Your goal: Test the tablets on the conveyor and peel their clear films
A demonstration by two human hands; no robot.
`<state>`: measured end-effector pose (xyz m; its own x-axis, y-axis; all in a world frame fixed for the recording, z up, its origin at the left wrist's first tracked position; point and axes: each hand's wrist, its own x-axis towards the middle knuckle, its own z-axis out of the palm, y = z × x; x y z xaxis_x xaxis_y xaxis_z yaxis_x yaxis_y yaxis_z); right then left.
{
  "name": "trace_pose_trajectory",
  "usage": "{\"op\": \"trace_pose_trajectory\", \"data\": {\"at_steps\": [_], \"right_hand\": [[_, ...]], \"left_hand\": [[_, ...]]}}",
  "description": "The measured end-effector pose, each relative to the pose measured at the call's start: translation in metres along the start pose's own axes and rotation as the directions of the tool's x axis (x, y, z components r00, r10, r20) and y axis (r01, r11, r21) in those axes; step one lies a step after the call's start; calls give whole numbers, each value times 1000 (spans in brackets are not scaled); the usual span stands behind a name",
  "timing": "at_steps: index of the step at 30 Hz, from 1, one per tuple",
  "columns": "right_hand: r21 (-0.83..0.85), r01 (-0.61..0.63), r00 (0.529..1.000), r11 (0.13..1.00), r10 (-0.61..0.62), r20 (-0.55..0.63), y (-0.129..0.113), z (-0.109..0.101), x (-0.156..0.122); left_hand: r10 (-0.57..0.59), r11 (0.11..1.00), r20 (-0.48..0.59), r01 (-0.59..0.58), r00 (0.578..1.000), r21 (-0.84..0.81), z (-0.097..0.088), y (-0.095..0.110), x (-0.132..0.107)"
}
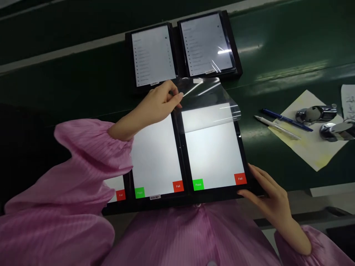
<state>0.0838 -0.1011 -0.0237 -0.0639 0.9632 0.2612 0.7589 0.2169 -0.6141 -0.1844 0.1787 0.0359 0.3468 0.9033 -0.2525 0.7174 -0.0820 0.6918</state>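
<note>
Between its thumb and fingers, my left hand (165, 99) pinches the corner of a clear plastic film (205, 94). The film is lifted off the upper part of a tablet (216, 155) and bends back above it. That tablet shows a white screen with a green "Pass" and a red "Fail" box. My right hand (270, 197) grips the tablet's lower right corner, thumb below and fingers along the side. A second white-screened tablet (156, 159) lies directly to the left, partly under my left arm. Further left, most of a third tablet (115, 184) is hidden by my sleeve.
Behind, two more tablets (154, 55) (206, 44) showing lists rest on dark stands. On the right of the green table (280, 40) are a yellowish paper (313, 155), a blue pen (288, 120), a white pen (277, 127) and two shiny metal objects (316, 113) (337, 131).
</note>
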Motion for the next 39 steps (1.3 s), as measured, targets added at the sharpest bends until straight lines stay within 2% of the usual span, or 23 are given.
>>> {"op": "trace_pose_trajectory", "data": {"at_steps": [4, 8, 13, 16, 19, 23, 25, 26, 28, 31, 34, 36, 39], "right_hand": [[34, -8, 1000, 999, 9, -13, 1, 1, -1], [23, 19, 1000, 1000, -19, 6, 5, 0, 0], [-4, 15, 1000, 1000, -15, 3, 8, 2, -1], [8, 1, 1000, 1000, -1, 4, 8, 4, -2], [34, -6, 1000, 999, 6, 1, 8, 2, -1], [134, -53, 995, 990, 41, 89, 9, -11, 7], [191, -96, 990, 977, 75, 117, 10, -19, 14], [194, -117, 990, 974, 100, 95, 11, -22, 19], [144, -138, 990, 980, 141, -12, 14, -26, 30], [71, -110, 984, 991, 118, -132, 18, -28, 54], [146, -108, 987, 983, 124, -106, 22, -31, 82], [267, -160, 984, 950, 174, -28, 22, -33, 103], [432, -274, 962, 859, 246, 120, 20, -33, 133]], "left_hand": [[-78, 992, -1, 78, 997, 102, -5, 3, -8], [-137, 985, -13, 138, 990, 106, -3, 8, -12], [-181, 968, 1, 178, 983, 177, -2, 16, -11], [-173, 975, 15, 169, 985, 146, -3, 16, -9], [-61, 997, -1, 61, 998, 49, -4, 9, -8], [109, 992, -145, -117, 983, -49, -9, 3, -5], [160, 982, -244, -180, 957, -63, -13, 5, -5], [179, 977, -285, -205, 942, -63, -16, 6, -6], [215, 967, -341, -247, 915, -55, -20, 9, -10], [285, 945, -382, -324, 879, -40, -24, 13, -21], [387, 901, -428, -434, 817, -14, -27, 14, -37], [465, 862, -418, -506, 780, 14, -28, 11, -51], [583, 789, -279, -614, 763, -32, -25, -1, -73]]}}
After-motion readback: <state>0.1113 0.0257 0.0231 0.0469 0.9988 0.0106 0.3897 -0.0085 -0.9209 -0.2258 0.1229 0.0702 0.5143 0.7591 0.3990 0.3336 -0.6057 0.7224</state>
